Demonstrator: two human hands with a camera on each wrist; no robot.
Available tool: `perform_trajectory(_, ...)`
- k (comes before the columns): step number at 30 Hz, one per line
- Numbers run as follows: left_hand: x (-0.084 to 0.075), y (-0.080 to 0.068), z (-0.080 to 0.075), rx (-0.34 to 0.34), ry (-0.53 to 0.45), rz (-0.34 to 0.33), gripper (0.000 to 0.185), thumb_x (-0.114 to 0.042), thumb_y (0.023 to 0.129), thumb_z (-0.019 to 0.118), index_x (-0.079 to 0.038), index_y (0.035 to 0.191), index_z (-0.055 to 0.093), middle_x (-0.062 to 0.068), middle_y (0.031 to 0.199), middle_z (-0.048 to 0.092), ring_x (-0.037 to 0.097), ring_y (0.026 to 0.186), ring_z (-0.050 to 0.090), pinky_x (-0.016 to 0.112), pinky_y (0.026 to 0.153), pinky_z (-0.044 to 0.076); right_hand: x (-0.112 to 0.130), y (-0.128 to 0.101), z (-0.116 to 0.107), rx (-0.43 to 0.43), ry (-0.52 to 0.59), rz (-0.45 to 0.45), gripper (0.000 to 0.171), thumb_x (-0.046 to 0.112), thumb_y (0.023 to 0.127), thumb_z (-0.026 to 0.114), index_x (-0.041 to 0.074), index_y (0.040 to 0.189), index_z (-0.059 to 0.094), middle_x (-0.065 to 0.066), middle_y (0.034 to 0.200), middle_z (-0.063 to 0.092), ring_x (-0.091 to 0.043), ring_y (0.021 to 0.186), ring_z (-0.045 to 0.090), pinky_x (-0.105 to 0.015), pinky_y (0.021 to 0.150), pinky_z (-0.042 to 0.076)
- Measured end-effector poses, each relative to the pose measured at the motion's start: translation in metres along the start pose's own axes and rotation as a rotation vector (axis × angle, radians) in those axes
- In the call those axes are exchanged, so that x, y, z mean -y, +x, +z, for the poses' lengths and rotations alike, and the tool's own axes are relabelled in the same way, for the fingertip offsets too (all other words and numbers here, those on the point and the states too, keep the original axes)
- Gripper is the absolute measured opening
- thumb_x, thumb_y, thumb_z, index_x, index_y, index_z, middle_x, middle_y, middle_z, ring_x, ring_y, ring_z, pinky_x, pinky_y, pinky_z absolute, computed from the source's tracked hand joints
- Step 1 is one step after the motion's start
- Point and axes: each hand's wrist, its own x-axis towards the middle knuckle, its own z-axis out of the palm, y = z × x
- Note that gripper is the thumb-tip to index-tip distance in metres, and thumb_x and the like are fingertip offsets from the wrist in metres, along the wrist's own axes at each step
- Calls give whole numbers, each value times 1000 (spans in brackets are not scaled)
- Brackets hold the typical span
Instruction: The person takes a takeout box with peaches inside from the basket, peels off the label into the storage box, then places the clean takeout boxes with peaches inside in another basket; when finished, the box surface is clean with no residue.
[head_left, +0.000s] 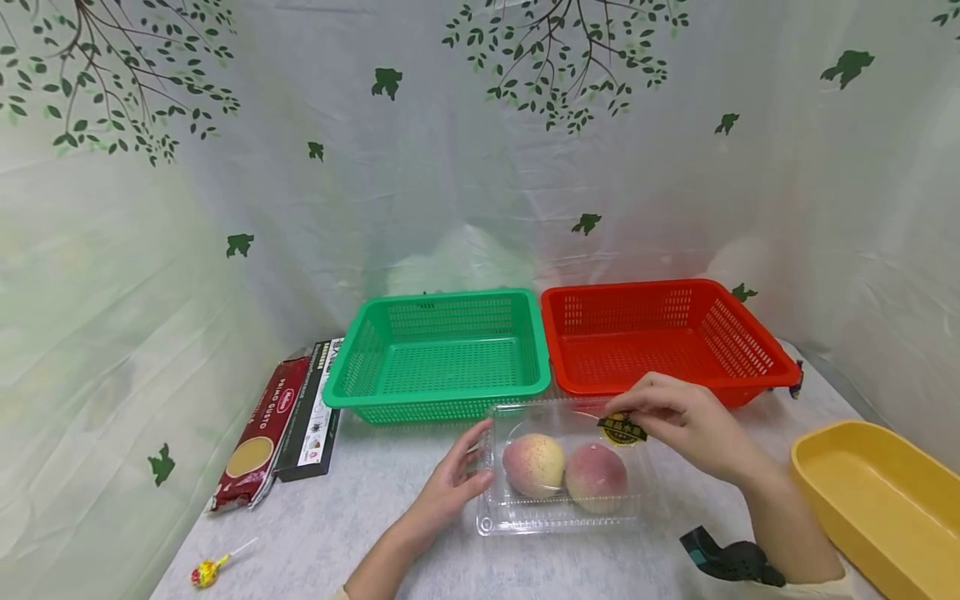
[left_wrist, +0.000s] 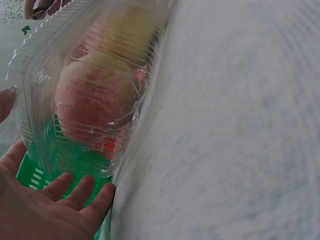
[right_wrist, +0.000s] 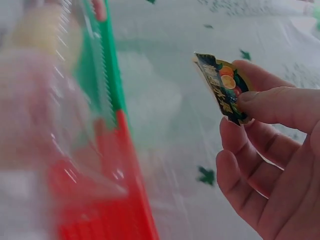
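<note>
We see a clear box [head_left: 566, 467] low in the centre of the head view, lying on the bench [head_left: 360, 525] with two peaches [head_left: 533, 464] side by side inside it. Our left hand [head_left: 456, 481] rests against the box's left end with fingers relaxed and spread, gripping nothing; the left wrist view shows those fingers [left_wrist: 80, 192] lying open just beside the plastic. Our right hand [head_left: 686, 423] is at the box's upper right corner, thumb and fingers pinching a dark round sticker [head_left: 622, 430]. In the right wrist view the sticker [right_wrist: 223, 88] is held between thumb and fingertips, its printed face partly turned to the camera.

Behind the box, mid-frame, stand a green basket [head_left: 442, 354] and a red basket [head_left: 663, 337], touching side by side. At the lower right edge is a yellow tub [head_left: 873, 492]. At the left lie a pasta packet [head_left: 258, 433] and a dark carton [head_left: 313, 412], and a lollipop [head_left: 210, 570] lies at the lower left.
</note>
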Motion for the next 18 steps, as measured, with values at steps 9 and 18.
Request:
perform_trajectory(9, -1, 2, -1, -9, 7, 5, 69, -16, 99, 57, -28, 159, 24, 10, 168, 17, 43, 150, 26, 58, 120, 29, -13, -23, -48, -134, -113, 11, 33, 0, 92, 66, 18, 120, 71, 10, 105, 67, -6, 90, 57, -21, 67, 57)
perform_trajectory(18, 2, 2, 1, -28, 4, -21, 67, -15, 99, 57, -29, 158, 27, 11, 167, 19, 42, 149, 28, 56, 119, 30, -40, -54, -89, -162, -245, 118, 33, 0, 96, 61, 18, 122, 69, 20, 105, 61, -7, 78, 58, -22, 59, 52)
